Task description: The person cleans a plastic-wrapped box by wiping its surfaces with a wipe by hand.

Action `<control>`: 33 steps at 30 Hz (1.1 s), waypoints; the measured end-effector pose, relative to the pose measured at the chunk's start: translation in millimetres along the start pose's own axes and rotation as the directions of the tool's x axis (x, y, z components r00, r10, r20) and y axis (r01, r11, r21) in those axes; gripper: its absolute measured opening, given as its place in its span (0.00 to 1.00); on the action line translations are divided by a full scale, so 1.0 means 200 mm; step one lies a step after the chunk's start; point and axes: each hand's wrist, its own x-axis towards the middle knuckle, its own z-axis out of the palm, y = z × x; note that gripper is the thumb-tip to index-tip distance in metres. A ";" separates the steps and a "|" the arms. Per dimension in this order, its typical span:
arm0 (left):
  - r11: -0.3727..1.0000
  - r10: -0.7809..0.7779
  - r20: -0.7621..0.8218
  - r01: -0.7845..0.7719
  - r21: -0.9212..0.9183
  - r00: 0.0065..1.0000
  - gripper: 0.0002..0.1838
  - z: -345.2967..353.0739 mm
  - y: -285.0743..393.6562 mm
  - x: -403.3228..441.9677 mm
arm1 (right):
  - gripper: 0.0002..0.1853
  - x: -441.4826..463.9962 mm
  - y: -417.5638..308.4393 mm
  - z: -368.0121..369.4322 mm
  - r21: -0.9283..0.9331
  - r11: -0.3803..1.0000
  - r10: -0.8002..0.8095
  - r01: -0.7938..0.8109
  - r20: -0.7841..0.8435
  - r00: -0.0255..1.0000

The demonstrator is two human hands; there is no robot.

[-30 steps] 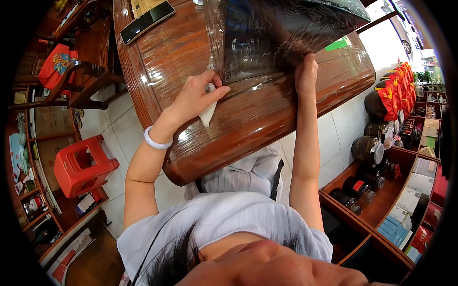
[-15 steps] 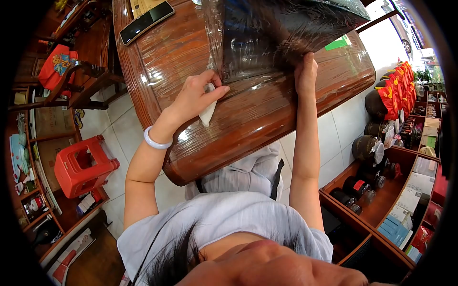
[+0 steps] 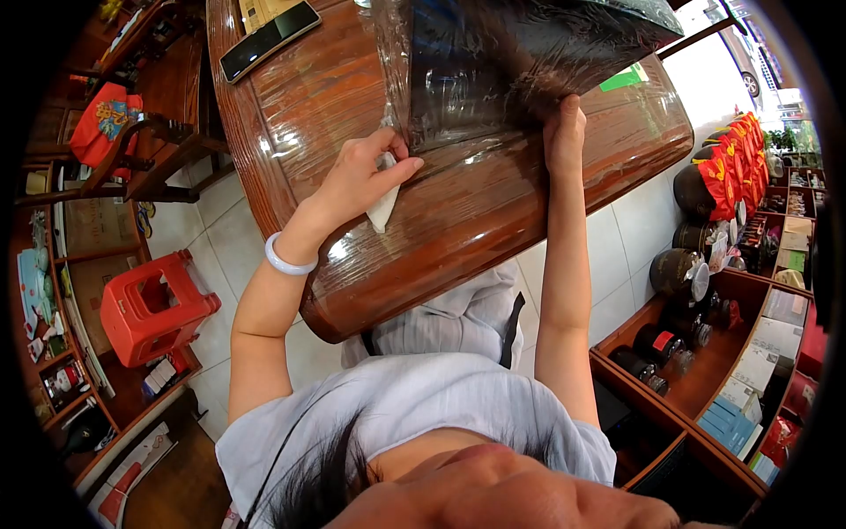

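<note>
A large dark box (image 3: 480, 84) wrapped in clear plastic film rests on the brown wooden table (image 3: 476, 198). My left hand (image 3: 366, 172) is closed at its near left corner, pinching a crumpled white tissue (image 3: 383, 207), with thumb and forefinger against the loose edge of the film (image 3: 394, 79). At the box's near right edge, my right hand (image 3: 566, 137) grips the wrapped border. Its thumb lies on top, while the other fingers are mostly hidden beneath or behind.
A smartphone (image 3: 270, 41) lies on the table at the upper left, next to yellow card (image 3: 260, 11). Right of the box is a green label (image 3: 624, 79). A red plastic stool (image 3: 159, 307) stands on the left floor; wooden shelving (image 3: 670, 388) with jars and boxes stands at right.
</note>
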 end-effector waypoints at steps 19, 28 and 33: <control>0.999 0.043 0.013 -0.043 0.016 0.999 0.15 0.00 0.00 0.00 | 0.42 0.00 0.00 0.00 0.022 1.000 -0.007 0.006 0.019 1.000; 0.998 0.052 0.025 -0.053 0.040 0.998 0.15 -0.01 0.00 0.00 | 0.40 0.00 0.00 0.00 0.031 0.999 -0.009 0.008 0.015 1.000; 0.999 0.027 0.036 -0.028 0.044 0.999 0.14 -0.02 0.01 0.00 | 0.39 0.00 0.00 -0.01 0.013 1.000 -0.010 0.009 0.025 1.000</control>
